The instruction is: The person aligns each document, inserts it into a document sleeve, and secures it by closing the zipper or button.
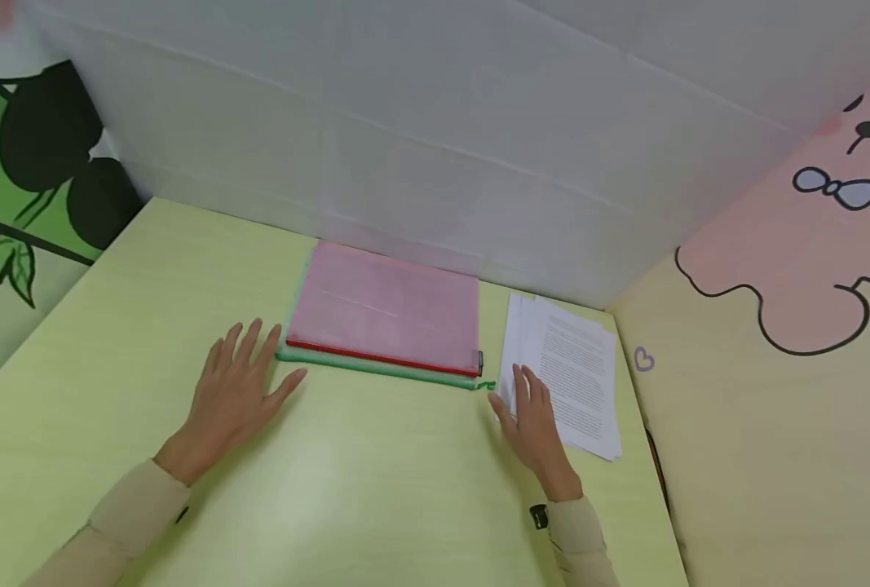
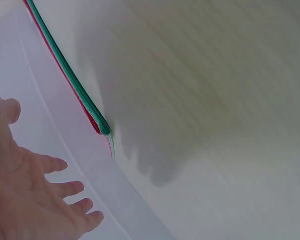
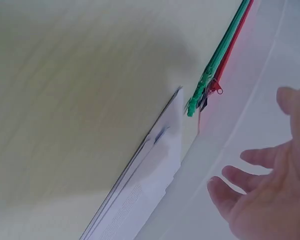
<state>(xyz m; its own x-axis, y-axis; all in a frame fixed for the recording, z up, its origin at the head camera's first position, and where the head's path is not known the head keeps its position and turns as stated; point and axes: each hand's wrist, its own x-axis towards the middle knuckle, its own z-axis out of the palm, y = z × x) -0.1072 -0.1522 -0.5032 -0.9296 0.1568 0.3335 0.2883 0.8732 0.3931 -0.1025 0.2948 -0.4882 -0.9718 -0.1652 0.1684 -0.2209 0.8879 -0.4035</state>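
Note:
A pink translucent zip pouch (image 1: pixel 386 306) with a red zipper edge lies on top of a green zip pouch (image 1: pixel 376 365), whose zipper edge shows below it. My left hand (image 1: pixel 229 399) is beside the pouches' lower left corner, fingers spread and holding nothing. To their right is a stack of printed paper sheets (image 1: pixel 577 371), slightly fanned. Over the stack's lower left edge is my right hand (image 1: pixel 536 428), holding nothing; contact with the paper cannot be told. In the right wrist view, a green zipper pull (image 3: pixel 192 106) and a red zipper pull (image 3: pixel 216 88) hang at the pouch ends.
The pouches and papers lie on a pale yellow-green table (image 1: pixel 317 481). A white wall panel (image 1: pixel 405 122) stands along its back edge. At the right rises a wall with a pink cartoon animal (image 1: pixel 794 269); green and black artwork (image 1: pixel 46 155) is at the left.

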